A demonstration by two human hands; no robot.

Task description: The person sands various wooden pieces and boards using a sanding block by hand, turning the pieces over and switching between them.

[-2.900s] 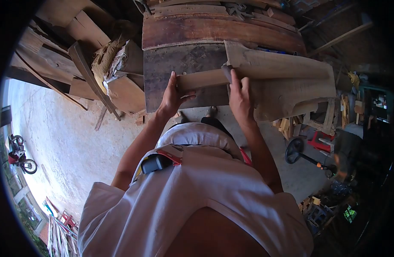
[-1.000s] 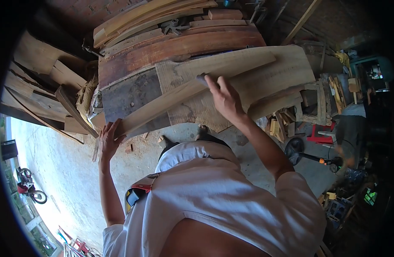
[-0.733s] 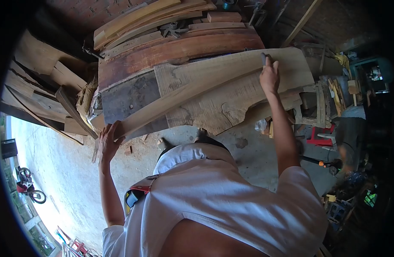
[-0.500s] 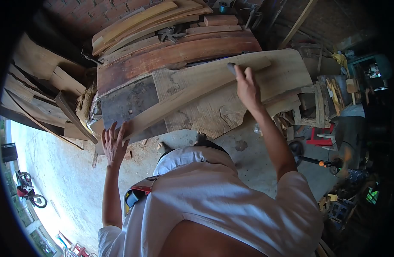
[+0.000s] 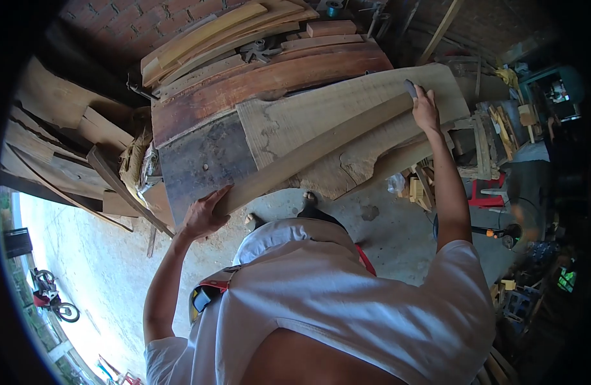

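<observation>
A long narrow wooden plank (image 5: 321, 146) lies slantwise over a wider, rough-edged wooden slab (image 5: 308, 119). My left hand (image 5: 205, 215) is at the plank's near left end, its fingers on one side and the thumb on the other. At the far right end is my right hand (image 5: 426, 110), closed around a small dark grey piece (image 5: 410, 88) that sticks out past the fingertips. The fingers of that hand are right at the plank's end. Under the slab's left side shows a dark, stained board (image 5: 202, 157).
Behind the slab lie a reddish board (image 5: 263, 83), stacked planks (image 5: 212, 38) and a dark metal part (image 5: 259, 50). Curved wood offcuts (image 5: 71, 167) lean at the left. On the right are a red stool (image 5: 487, 192) and wood scraps (image 5: 420, 189). A motorbike (image 5: 51, 295) stands outside.
My right hand has moved right to the plank's far end with the dark grey piece. My left hand shifted right and now grips the near end; the plank's far end shifted right.
</observation>
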